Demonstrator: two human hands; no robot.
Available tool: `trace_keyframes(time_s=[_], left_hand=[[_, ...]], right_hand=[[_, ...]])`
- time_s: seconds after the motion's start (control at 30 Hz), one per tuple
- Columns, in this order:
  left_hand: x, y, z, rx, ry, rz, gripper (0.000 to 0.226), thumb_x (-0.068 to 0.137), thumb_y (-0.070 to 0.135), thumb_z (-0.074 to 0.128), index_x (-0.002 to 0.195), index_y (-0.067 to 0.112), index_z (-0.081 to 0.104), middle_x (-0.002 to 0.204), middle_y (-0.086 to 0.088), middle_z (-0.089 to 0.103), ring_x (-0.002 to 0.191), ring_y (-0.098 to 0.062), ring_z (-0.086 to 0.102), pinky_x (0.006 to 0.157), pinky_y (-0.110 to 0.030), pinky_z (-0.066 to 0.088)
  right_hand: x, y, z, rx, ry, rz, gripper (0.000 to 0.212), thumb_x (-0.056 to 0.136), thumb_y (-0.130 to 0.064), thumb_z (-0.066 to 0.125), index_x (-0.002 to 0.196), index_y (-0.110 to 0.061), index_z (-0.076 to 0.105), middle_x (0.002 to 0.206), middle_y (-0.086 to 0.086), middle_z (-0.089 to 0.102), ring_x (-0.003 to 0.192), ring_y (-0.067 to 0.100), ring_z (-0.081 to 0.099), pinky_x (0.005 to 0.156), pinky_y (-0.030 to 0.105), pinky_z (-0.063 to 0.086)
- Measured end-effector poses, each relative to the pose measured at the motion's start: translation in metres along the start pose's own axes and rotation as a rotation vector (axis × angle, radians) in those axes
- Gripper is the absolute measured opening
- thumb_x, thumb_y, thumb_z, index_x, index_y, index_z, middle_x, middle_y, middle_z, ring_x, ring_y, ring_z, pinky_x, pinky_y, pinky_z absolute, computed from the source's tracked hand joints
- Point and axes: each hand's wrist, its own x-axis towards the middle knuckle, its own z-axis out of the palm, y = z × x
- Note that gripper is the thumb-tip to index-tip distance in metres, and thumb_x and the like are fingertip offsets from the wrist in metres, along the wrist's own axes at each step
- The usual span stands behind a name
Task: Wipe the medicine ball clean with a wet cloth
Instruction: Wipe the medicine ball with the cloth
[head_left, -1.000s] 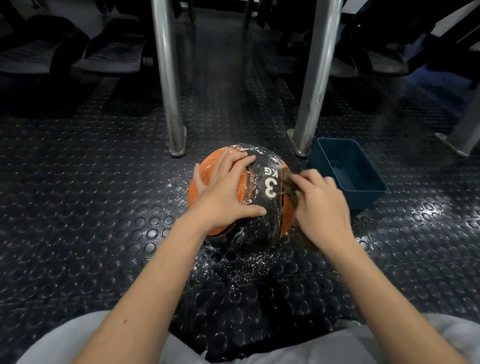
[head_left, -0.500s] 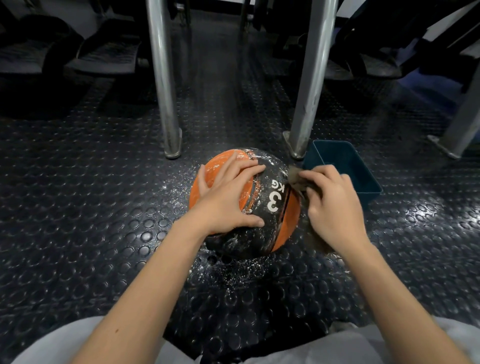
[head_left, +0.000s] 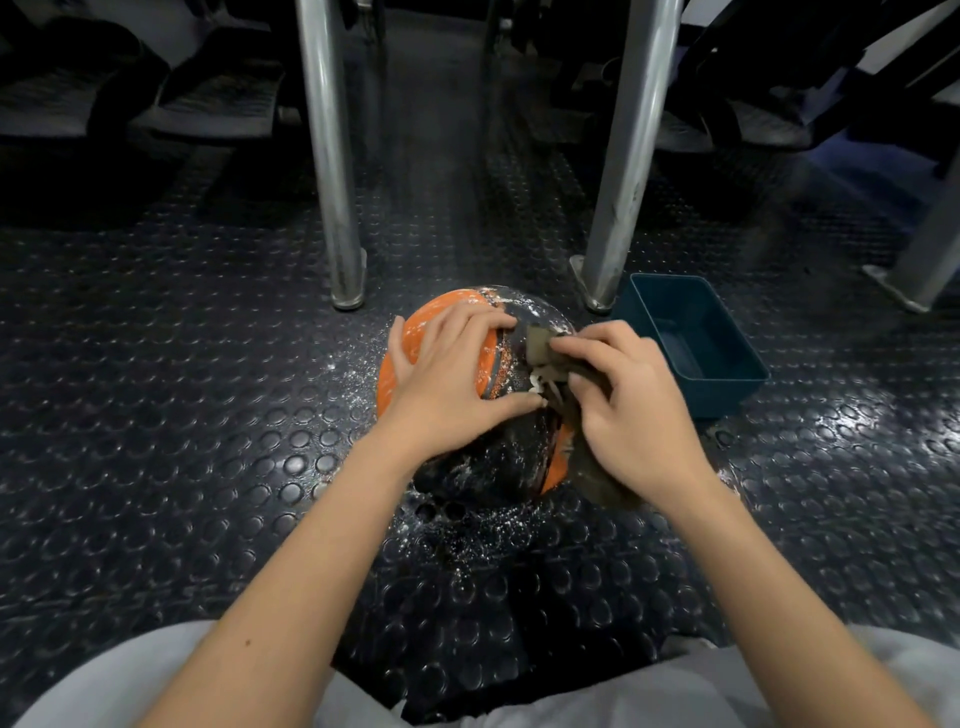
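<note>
Knees in pale trousers (head_left: 130, 691) fill the near edge, and two bare forearms reach out over the studded black floor (head_left: 156, 415), dusted with white powder (head_left: 467, 540). The medicine ball (head_left: 493, 467), orange and black, sits on that floor. The left hand (head_left: 452, 379) lies spread on top, fingers straight, its grip holding nothing. The right hand (head_left: 628, 410) has its grip curled round a dark cloth (head_left: 537, 345) pressed to the ball's right side. Just beyond stands a blue tub (head_left: 727, 395), then two metal posts (head_left: 327, 156).

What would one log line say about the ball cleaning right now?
step: wiping | left hand: flat on medicine ball | right hand: grips cloth against it | tub: beside | white powder: on floor
</note>
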Motion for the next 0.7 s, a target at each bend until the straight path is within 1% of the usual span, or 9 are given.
trace_keyframes(time_s=[0.1,0.2,0.27,0.33,0.4,0.47,0.57,0.63,0.7], left_hand=[[0.001,-0.003,-0.002,-0.021,0.000,-0.011,0.067,0.072,0.059,0.067,0.130,0.038,0.040,0.137,0.022,0.031,0.135,0.000,0.015,0.112,-0.046,-0.014],[0.003,-0.007,-0.008,-0.051,-0.023,-0.019,0.067,0.072,0.056,0.069,0.129,0.038,0.041,0.128,0.027,0.028,0.135,0.001,0.015,0.112,-0.047,-0.014],[0.005,-0.009,-0.012,-0.066,-0.041,-0.027,0.067,0.071,0.054,0.071,0.128,0.039,0.042,0.125,0.029,0.028,0.135,0.002,0.015,0.111,-0.047,-0.014],[0.005,-0.013,-0.016,-0.086,-0.065,-0.034,0.066,0.071,0.051,0.073,0.129,0.039,0.042,0.128,0.029,0.028,0.136,0.003,0.014,0.111,-0.047,-0.013],[0.004,-0.017,-0.020,-0.104,-0.091,-0.030,0.065,0.075,0.045,0.072,0.131,0.038,0.041,0.131,0.030,0.027,0.138,0.002,0.010,0.111,-0.048,-0.014],[0.003,-0.019,-0.023,-0.111,-0.127,-0.029,0.063,0.080,0.041,0.070,0.134,0.038,0.038,0.139,0.028,0.027,0.140,0.002,0.004,0.111,-0.048,-0.015],[0.003,-0.021,-0.024,-0.117,-0.172,-0.007,0.060,0.085,0.036,0.066,0.136,0.040,0.035,0.146,0.026,0.024,0.139,0.006,-0.001,0.111,-0.047,-0.017],[0.004,-0.021,-0.024,-0.118,-0.202,0.011,0.060,0.086,0.034,0.065,0.137,0.041,0.033,0.147,0.027,0.022,0.136,0.009,-0.002,0.111,-0.047,-0.016],[0.003,-0.021,-0.024,-0.109,-0.223,0.022,0.059,0.088,0.032,0.063,0.138,0.041,0.031,0.148,0.026,0.021,0.137,0.008,-0.002,0.111,-0.046,-0.015]], right_hand=[[0.002,0.012,0.003,-0.098,-0.075,0.077,0.035,0.091,-0.006,0.054,0.123,-0.017,0.061,0.116,-0.003,0.054,0.102,0.022,0.044,0.090,0.038,0.040],[0.004,0.032,-0.009,-0.215,-0.056,0.210,0.036,0.093,-0.008,0.052,0.126,-0.018,0.059,0.118,-0.003,0.051,0.100,0.017,0.039,0.087,0.034,0.038],[0.008,0.026,-0.014,-0.113,0.050,0.171,0.033,0.092,-0.007,0.053,0.123,-0.017,0.060,0.117,-0.004,0.052,0.096,0.011,0.035,0.084,0.025,0.032],[0.008,0.009,-0.011,-0.028,0.075,0.051,0.033,0.091,-0.005,0.056,0.121,-0.015,0.062,0.115,-0.005,0.054,0.095,0.010,0.037,0.083,0.021,0.029],[0.003,0.000,0.002,0.010,0.008,-0.041,0.033,0.089,-0.004,0.057,0.120,-0.014,0.063,0.115,-0.003,0.056,0.097,0.016,0.043,0.086,0.027,0.035],[-0.002,0.004,0.010,-0.010,-0.071,-0.010,0.034,0.089,-0.004,0.057,0.121,-0.016,0.062,0.118,-0.003,0.056,0.100,0.021,0.046,0.090,0.037,0.041],[0.001,0.023,0.000,-0.182,-0.104,0.144,0.035,0.091,-0.007,0.054,0.123,-0.018,0.060,0.118,-0.002,0.054,0.104,0.022,0.044,0.091,0.041,0.041],[0.004,0.028,-0.011,-0.169,-0.039,0.184,0.033,0.091,-0.007,0.054,0.122,-0.017,0.060,0.118,-0.001,0.053,0.101,0.020,0.042,0.089,0.038,0.040],[0.005,0.019,-0.013,-0.077,0.040,0.103,0.032,0.090,-0.005,0.056,0.120,-0.016,0.061,0.116,-0.003,0.054,0.097,0.017,0.041,0.086,0.035,0.039]])
